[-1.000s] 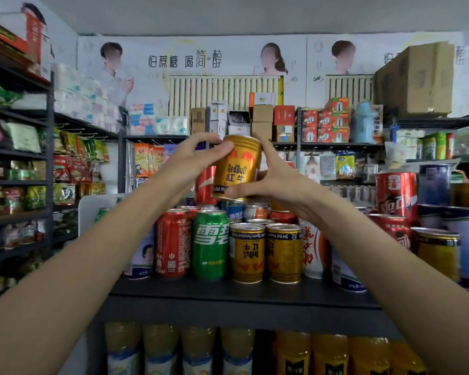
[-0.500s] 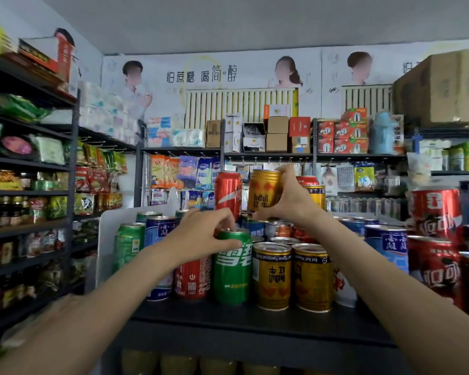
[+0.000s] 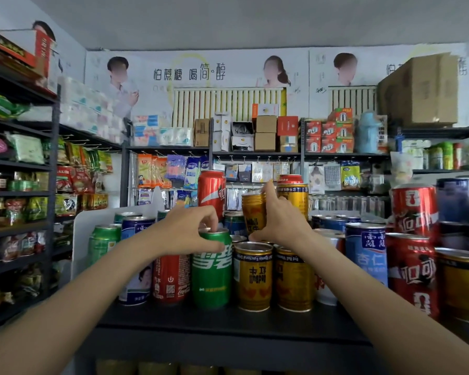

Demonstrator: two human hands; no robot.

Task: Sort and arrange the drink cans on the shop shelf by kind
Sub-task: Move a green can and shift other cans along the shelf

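Cans crowd the shelf; room only along its front lip.
The bare front edge of the shelf (image 3: 228, 319) is free; behind it, green can (image 3: 212, 269), gold cans (image 3: 253, 277) and stacked red cans (image 3: 414, 212) stand touching, blocking reach rearward.

Both arms reach forward, left hand (image 3: 183, 234) curled in a grip, right hand (image 3: 279, 220) pinching higher.

On the shelf (image 3: 228, 320), a raised can (image 3: 252, 212) sits behind the front-row cans (image 3: 253, 277), stacked cans (image 3: 414, 212) at right.
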